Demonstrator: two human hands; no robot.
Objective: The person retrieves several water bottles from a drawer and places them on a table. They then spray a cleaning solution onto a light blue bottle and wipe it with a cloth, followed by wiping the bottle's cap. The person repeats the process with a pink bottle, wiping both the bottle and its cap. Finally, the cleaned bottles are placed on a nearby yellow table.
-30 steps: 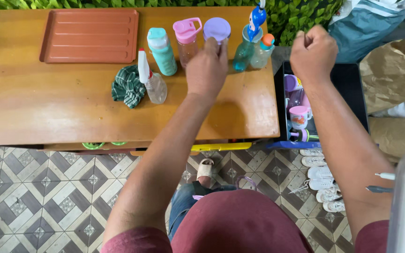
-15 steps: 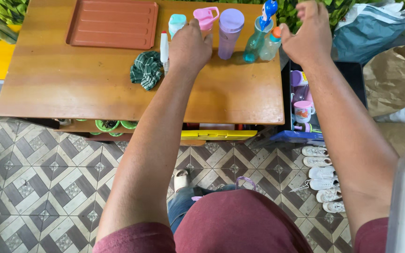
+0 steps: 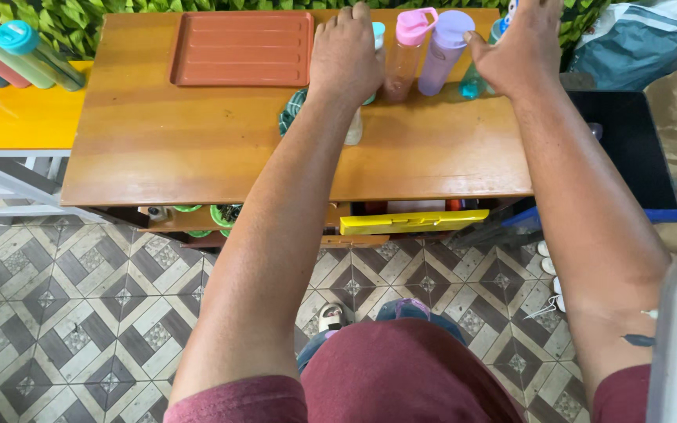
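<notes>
Upright at the far edge of the wooden table [image 3: 197, 149], the teal bottle [image 3: 376, 35] stands mostly hidden behind the left hand [image 3: 345, 55], whose fingers curl over it; actual grip unclear. Beside it stand pink bottle [image 3: 406, 51] and lilac bottle [image 3: 443, 51]. The right hand [image 3: 519, 51] reaches forward, fingers spread, empty.
</notes>
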